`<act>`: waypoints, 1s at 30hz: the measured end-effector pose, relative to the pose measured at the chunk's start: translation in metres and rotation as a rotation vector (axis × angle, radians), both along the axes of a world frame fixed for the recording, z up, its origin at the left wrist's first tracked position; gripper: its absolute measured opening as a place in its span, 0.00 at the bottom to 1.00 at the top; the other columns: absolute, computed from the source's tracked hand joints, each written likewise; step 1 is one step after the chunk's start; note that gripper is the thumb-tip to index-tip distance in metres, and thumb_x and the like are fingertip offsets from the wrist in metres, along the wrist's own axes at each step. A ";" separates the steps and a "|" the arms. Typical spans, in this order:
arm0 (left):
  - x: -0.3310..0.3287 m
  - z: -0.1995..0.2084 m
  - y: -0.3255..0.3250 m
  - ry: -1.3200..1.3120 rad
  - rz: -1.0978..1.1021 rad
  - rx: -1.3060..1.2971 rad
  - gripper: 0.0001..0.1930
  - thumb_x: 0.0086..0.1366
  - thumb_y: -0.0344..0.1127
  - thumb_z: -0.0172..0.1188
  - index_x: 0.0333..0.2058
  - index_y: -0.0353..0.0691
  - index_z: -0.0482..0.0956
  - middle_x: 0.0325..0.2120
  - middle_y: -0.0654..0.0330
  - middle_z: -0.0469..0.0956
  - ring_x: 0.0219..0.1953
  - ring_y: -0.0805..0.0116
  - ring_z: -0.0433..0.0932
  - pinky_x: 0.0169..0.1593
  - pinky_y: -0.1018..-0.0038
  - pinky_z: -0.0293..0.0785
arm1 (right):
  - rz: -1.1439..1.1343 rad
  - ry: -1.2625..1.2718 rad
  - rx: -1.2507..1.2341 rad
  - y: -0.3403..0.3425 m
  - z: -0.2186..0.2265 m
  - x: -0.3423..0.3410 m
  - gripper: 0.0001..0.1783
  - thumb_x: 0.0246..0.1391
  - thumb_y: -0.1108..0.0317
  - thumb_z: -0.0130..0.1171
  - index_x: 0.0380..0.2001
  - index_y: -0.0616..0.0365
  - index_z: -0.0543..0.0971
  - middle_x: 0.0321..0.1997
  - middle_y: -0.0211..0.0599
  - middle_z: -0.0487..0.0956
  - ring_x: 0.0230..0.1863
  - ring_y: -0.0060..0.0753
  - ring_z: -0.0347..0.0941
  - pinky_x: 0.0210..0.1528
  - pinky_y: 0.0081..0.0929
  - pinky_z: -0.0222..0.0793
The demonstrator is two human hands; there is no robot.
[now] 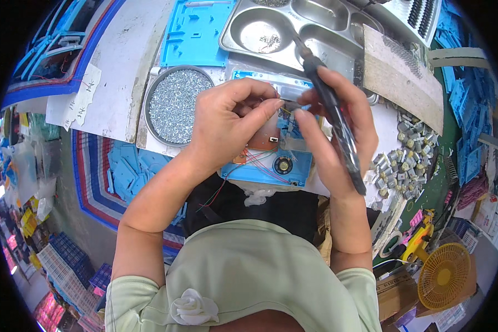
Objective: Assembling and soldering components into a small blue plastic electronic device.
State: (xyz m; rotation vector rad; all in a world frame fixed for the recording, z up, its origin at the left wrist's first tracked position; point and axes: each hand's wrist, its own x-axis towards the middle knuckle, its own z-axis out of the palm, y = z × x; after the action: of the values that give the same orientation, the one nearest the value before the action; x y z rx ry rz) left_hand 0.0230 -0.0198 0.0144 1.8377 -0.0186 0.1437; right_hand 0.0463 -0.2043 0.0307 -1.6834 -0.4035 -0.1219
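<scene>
My left hand [232, 113] is closed in a pinch over an open blue plastic case [246, 174]; what its fingertips hold is too small to make out. Facing it, my right hand [343, 122] grips a long black screwdriver-like tool [333, 105], slanted across the palm with its thin end pointing away from me. The right thumb and fingers also reach toward the left fingertips, where a small dark piece [289, 103] shows. Under the hands, the case contains a brown circuit board [264, 138], a round speaker [283, 165] and thin red wires [260, 160], partly hidden by my hands.
A round bowl of small screws [178, 105] stands left of the case. Beyond lie a blue plastic panel [196, 30] and a metal compartment tray [232, 41] with small parts. Several small metal motors [406, 149] are heaped at right, below a board [401, 72]. A yellow fan [442, 276] sits lower right.
</scene>
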 end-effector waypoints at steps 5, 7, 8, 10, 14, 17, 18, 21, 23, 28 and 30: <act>0.005 -0.010 0.005 -0.161 -0.026 0.078 0.06 0.60 0.27 0.70 0.36 0.34 0.85 0.28 0.56 0.84 0.24 0.73 0.82 0.29 0.77 0.77 | 0.021 -0.086 -0.079 0.016 -0.007 0.013 0.29 0.50 0.78 0.68 0.58 0.55 0.78 0.43 0.40 0.83 0.40 0.33 0.82 0.45 0.28 0.77; 0.007 -0.008 0.004 -0.193 -0.021 0.116 0.05 0.59 0.27 0.70 0.34 0.34 0.85 0.27 0.56 0.83 0.23 0.71 0.81 0.28 0.75 0.75 | -0.004 -0.098 -0.122 0.017 -0.007 0.011 0.29 0.50 0.78 0.68 0.57 0.55 0.78 0.43 0.41 0.83 0.40 0.35 0.82 0.45 0.29 0.77; 0.007 -0.008 0.003 -0.208 -0.014 0.138 0.05 0.58 0.27 0.70 0.33 0.35 0.85 0.26 0.56 0.82 0.22 0.70 0.80 0.28 0.74 0.75 | -0.016 -0.101 -0.140 0.018 -0.006 0.010 0.28 0.50 0.79 0.68 0.57 0.56 0.78 0.43 0.42 0.82 0.40 0.35 0.82 0.45 0.30 0.77; 0.007 -0.007 0.001 -0.210 0.005 0.168 0.04 0.57 0.27 0.70 0.31 0.35 0.84 0.24 0.56 0.81 0.22 0.68 0.79 0.27 0.73 0.74 | -0.016 -0.119 -0.141 0.019 -0.009 0.009 0.28 0.50 0.79 0.68 0.57 0.56 0.78 0.43 0.42 0.82 0.40 0.35 0.82 0.45 0.30 0.77; 0.006 -0.003 0.000 -0.174 0.005 0.195 0.04 0.57 0.27 0.70 0.30 0.35 0.84 0.23 0.56 0.81 0.22 0.67 0.80 0.28 0.72 0.75 | -0.024 -0.129 -0.189 0.018 -0.009 0.008 0.28 0.50 0.80 0.69 0.57 0.56 0.78 0.44 0.42 0.82 0.41 0.35 0.82 0.46 0.30 0.77; 0.006 -0.001 0.007 -0.074 -0.077 0.154 0.05 0.59 0.27 0.70 0.34 0.34 0.85 0.27 0.59 0.83 0.26 0.74 0.81 0.32 0.77 0.77 | -0.043 -0.084 -0.189 0.015 -0.011 0.005 0.28 0.51 0.79 0.69 0.57 0.56 0.78 0.45 0.41 0.82 0.42 0.33 0.82 0.46 0.29 0.77; 0.006 -0.001 0.011 -0.026 -0.107 0.132 0.05 0.60 0.27 0.70 0.35 0.34 0.85 0.29 0.60 0.85 0.28 0.76 0.82 0.33 0.79 0.78 | -0.045 -0.078 -0.169 0.015 -0.012 0.005 0.28 0.51 0.79 0.69 0.57 0.56 0.78 0.45 0.41 0.82 0.42 0.33 0.82 0.47 0.29 0.78; 0.005 -0.007 0.017 -0.020 -0.116 0.031 0.06 0.61 0.28 0.70 0.36 0.33 0.86 0.30 0.60 0.85 0.29 0.77 0.82 0.35 0.80 0.79 | -0.051 -0.069 -0.129 0.016 -0.017 0.004 0.28 0.51 0.79 0.70 0.57 0.56 0.78 0.45 0.40 0.82 0.43 0.31 0.83 0.47 0.28 0.78; 0.004 -0.005 0.017 0.036 -0.126 -0.016 0.06 0.62 0.28 0.69 0.37 0.33 0.86 0.31 0.61 0.85 0.28 0.77 0.82 0.35 0.80 0.79 | -0.051 -0.077 -0.127 0.016 -0.019 0.004 0.28 0.51 0.80 0.70 0.57 0.56 0.78 0.46 0.40 0.82 0.43 0.31 0.83 0.47 0.28 0.78; 0.006 -0.001 0.017 0.079 -0.145 -0.047 0.05 0.64 0.27 0.68 0.37 0.33 0.85 0.31 0.61 0.84 0.31 0.78 0.81 0.37 0.80 0.78 | -0.062 -0.118 -0.177 0.014 -0.018 0.005 0.29 0.49 0.81 0.70 0.56 0.56 0.78 0.45 0.41 0.82 0.42 0.33 0.82 0.45 0.28 0.77; 0.007 -0.002 0.015 -0.026 -0.145 0.052 0.04 0.64 0.27 0.68 0.36 0.33 0.84 0.30 0.61 0.83 0.32 0.78 0.80 0.37 0.81 0.77 | -0.066 -0.182 -0.225 0.012 -0.018 0.005 0.29 0.48 0.81 0.71 0.56 0.56 0.79 0.45 0.40 0.82 0.41 0.34 0.82 0.44 0.28 0.77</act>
State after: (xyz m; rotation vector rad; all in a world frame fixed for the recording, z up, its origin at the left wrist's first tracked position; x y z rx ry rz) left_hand 0.0299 -0.0044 0.0124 1.8793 -0.1753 0.0661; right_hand 0.0515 -0.1919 0.0124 -1.9158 -0.5134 -0.2889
